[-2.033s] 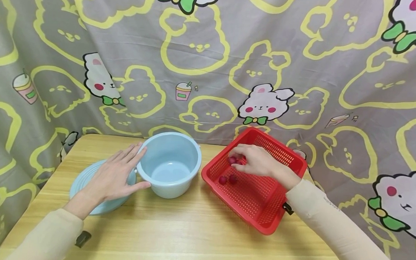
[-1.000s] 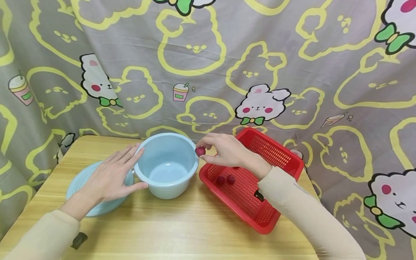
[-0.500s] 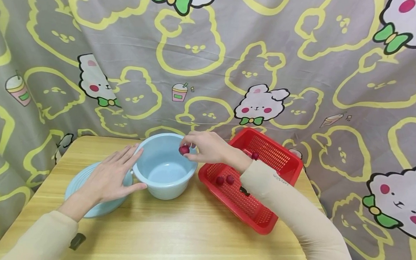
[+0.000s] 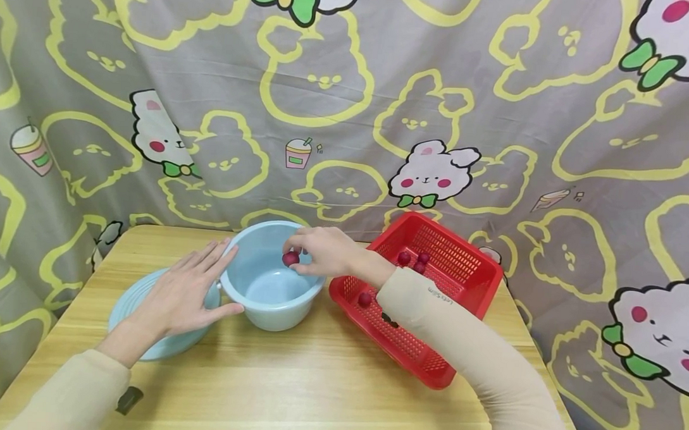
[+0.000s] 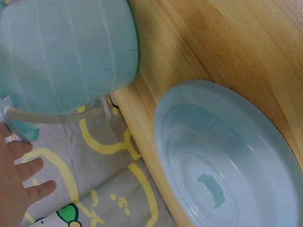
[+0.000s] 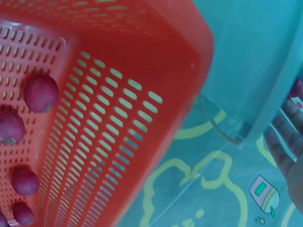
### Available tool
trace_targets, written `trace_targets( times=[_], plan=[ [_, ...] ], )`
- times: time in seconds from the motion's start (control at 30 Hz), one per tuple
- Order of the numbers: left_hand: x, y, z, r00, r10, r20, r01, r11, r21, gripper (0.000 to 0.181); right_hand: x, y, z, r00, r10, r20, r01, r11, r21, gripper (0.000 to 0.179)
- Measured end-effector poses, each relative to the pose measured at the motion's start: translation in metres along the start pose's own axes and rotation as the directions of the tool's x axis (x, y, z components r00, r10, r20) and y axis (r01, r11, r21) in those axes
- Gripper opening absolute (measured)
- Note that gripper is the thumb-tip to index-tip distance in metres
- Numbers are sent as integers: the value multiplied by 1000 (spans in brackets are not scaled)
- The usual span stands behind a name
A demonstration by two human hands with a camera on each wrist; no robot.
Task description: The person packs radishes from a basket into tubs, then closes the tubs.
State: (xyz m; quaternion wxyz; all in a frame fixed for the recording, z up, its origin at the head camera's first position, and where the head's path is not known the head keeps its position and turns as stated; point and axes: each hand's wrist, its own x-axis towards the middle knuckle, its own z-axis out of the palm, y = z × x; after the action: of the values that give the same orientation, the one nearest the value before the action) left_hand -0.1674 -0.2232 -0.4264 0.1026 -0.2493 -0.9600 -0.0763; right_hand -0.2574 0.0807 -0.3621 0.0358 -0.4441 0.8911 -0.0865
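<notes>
In the head view, my right hand (image 4: pixel 326 253) pinches a small round dark-red fruit (image 4: pixel 290 258) between thumb and fingers, inside the mouth of a light blue bucket (image 4: pixel 278 314). My left hand (image 4: pixel 185 292) lies with straight fingers against the bucket's left rim, thumb apart. Under that hand is a round light blue lid (image 4: pixel 126 312), partly covered; the left wrist view shows the lid (image 5: pixel 227 156) flat on the table. A red slotted basket (image 4: pixel 436 376) stands to the right, holding several more fruits (image 4: pixel 365 299). My right forearm hides part of the basket.
All of it stands on a wooden table (image 4: pixel 293 390). A grey patterned curtain (image 4: pixel 336 139) hangs right behind the table's back edge. The bucket's pale handle (image 5: pixel 57 115) hangs down its side in the left wrist view.
My right hand took a fruit in the basket, lifted it leftward over the basket's edge and lowered it into the bucket's mouth. My left hand stays at the rim.
</notes>
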Motion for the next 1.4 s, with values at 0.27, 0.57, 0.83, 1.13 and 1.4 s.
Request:
trace_targets(
  times=[0.27,0.57,0.83,1.13,1.4],
  plan=[
    [0,0,-2,1000,-1,20,0,1000,8,109,7,-6,17,998,-11,64,12,1000,-20,27],
    [-1,1,-2,1000,0,19,0,1000,4,110,11,-10,21,996,-23,82,26,999,-43,30],
    [0,0,-1,1000,-7,27,7,1000,4,110,2,-5,10,1000,-11,29,11,1000,-25,32],
    [0,-1,-1,1000,3,11,-3,1000,0,109,-16,10,-7,998,3,-67,-4,1000,-18,27],
    [1,-1,0,1000,1,21,-1,1000,-10,110,-37,17,-20,993,11,-116,-13,1000,-18,26]
  ],
)
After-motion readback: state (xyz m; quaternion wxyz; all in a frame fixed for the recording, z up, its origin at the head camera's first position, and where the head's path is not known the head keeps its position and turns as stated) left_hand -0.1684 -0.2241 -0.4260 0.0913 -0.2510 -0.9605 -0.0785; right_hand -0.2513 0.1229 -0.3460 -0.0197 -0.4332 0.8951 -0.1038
